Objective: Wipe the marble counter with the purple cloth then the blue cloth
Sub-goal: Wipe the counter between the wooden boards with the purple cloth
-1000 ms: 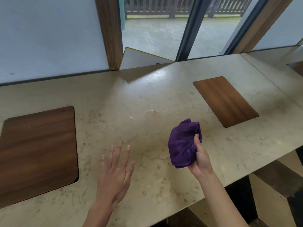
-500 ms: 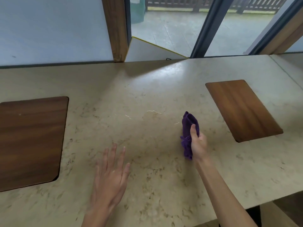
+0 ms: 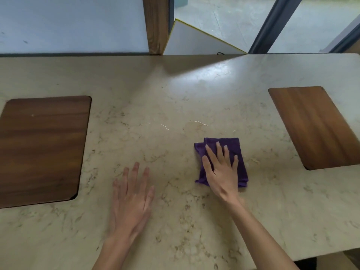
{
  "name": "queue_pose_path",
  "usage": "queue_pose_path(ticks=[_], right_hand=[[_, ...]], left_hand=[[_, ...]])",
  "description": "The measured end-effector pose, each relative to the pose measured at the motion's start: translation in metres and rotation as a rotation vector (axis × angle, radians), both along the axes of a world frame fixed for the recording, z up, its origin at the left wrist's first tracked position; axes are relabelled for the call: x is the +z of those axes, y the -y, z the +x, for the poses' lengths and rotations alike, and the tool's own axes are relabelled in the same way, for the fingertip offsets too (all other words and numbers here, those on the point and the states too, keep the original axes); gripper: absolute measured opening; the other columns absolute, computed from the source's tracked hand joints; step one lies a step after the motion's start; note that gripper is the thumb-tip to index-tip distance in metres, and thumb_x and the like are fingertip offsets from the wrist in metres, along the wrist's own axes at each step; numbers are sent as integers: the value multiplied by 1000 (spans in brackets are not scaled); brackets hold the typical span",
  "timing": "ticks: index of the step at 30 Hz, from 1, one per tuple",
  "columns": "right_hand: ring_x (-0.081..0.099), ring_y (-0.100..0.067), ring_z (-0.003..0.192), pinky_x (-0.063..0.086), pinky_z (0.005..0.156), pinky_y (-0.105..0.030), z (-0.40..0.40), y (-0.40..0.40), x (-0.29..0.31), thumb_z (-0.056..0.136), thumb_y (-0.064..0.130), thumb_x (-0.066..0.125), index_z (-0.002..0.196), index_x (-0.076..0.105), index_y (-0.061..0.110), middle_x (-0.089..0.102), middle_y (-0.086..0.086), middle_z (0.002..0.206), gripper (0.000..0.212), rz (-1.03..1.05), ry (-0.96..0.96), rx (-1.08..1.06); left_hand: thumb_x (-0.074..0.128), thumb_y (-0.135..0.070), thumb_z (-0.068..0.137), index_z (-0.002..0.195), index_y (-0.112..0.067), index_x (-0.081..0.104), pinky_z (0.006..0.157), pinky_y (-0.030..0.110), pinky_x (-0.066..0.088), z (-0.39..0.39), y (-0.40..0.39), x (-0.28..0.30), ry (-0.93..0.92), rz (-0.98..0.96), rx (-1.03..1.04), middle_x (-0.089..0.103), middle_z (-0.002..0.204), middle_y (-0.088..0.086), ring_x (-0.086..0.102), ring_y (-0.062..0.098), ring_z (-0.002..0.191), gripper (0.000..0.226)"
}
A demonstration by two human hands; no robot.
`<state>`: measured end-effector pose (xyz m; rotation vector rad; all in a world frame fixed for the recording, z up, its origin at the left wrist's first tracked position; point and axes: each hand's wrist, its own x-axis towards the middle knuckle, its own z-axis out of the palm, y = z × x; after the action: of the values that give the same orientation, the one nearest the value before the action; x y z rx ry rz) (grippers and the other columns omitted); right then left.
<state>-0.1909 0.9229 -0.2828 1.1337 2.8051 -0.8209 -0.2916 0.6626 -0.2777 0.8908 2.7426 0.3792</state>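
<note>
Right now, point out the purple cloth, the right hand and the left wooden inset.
purple cloth [image 3: 236, 148]: head view, far right corner.
right hand [image 3: 221, 172]: head view, back of hand.
left wooden inset [image 3: 41, 149]: head view, panel centre.

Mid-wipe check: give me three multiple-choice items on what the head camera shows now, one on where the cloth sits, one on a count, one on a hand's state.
1. Where does the purple cloth lie?
A. On the left wooden inset
B. On the marble counter between the two insets
C. On the windowsill

2. How many wooden insets show in the counter?
A. One
B. Two
C. Three

3. What is the right hand doing?
A. Pressing flat on the cloth
B. Holding the cloth in the air
C. Resting on bare marble

Key: 1 B, the cloth lies on the marble counter between the insets; 2 B, the left wooden inset and the right wooden inset; 3 A, fingers spread on the cloth.
</note>
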Motion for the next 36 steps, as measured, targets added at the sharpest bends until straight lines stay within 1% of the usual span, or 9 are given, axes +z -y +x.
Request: queue_pose_path(ticks=[2, 4, 7, 10, 14, 17, 22, 29, 36], right_hand=[[-20, -10, 152, -19, 122, -45, 3, 1, -1, 95, 69, 1, 155, 6, 50, -13, 17, 165, 63, 85, 87, 61], [-21, -10, 152, -16, 123, -45, 5, -1, -1, 96, 67, -1, 155, -1, 50, -14, 17, 165, 61, 135, 109, 73], [-19, -10, 153, -10, 125, -44, 4, -10, -3, 97, 66, -3, 156, -4, 46, -13, 15, 167, 62, 172, 120, 82], [-17, -11, 153, -8, 125, -46, 9, -15, -9, 98, 66, -2, 157, -4, 44, -11, 12, 168, 63, 246, 132, 114], [-11, -17, 155, -12, 123, -52, 8, -10, -17, 100, 64, 8, 158, 0, 42, -9, 10, 168, 62, 290, 146, 60], [-5, -19, 156, -4, 124, -56, 7, -1, -23, 103, 57, 13, 159, 1, 39, -3, 8, 169, 60, 325, 126, 27], [4, -21, 156, 7, 125, -54, 8, 2, -25, 104, 49, 18, 160, 9, 32, 7, 7, 169, 59, 332, 95, 45], [-1, -18, 156, 7, 126, -49, 3, 34, -22, 104, 47, 22, 160, 9, 30, 7, 10, 169, 60, 320, 84, 127], [-11, -15, 155, 3, 126, -48, 7, 29, -19, 104, 47, 19, 160, 1, 35, -2, 14, 168, 60, 292, 105, 237]], left_hand=[[13, -55, 103, 159, -31, 8, 120, 40, -8, -2, 1, -5, -14, -21, -9, 3, 168, 0, -6, 19, 153, 61], [12, -56, 102, 159, -33, 7, 121, 41, -9, -4, 3, -9, -13, -27, -2, -1, 168, -2, -10, 18, 153, 61], [16, -54, 103, 159, -31, 10, 121, 41, -8, -7, 5, -14, -30, -38, -9, 2, 168, 0, -10, 18, 153, 60], [15, -54, 103, 159, -31, 10, 121, 42, -8, -7, 8, -20, -29, -45, -6, 0, 168, 1, -12, 17, 153, 60], [14, -55, 104, 159, -33, 6, 122, 45, -7, -6, 15, -29, -43, -74, -24, 0, 169, 1, -10, 20, 154, 60], [17, -54, 105, 159, -30, 12, 122, 46, -5, -6, 19, -33, -69, -94, -33, 7, 169, 3, -6, 23, 154, 60], [21, -52, 104, 159, -29, 15, 121, 52, 1, -5, 19, -37, -98, -107, -48, 10, 168, 3, -1, 25, 155, 60], [23, -50, 102, 157, -29, 24, 120, 55, 7, -4, 15, -35, -83, -73, -29, 20, 166, 4, 9, 27, 154, 59], [21, -53, 103, 158, -29, 22, 121, 54, 6, -3, 17, -33, -82, -99, -27, 15, 168, 2, 6, 26, 154, 59]])
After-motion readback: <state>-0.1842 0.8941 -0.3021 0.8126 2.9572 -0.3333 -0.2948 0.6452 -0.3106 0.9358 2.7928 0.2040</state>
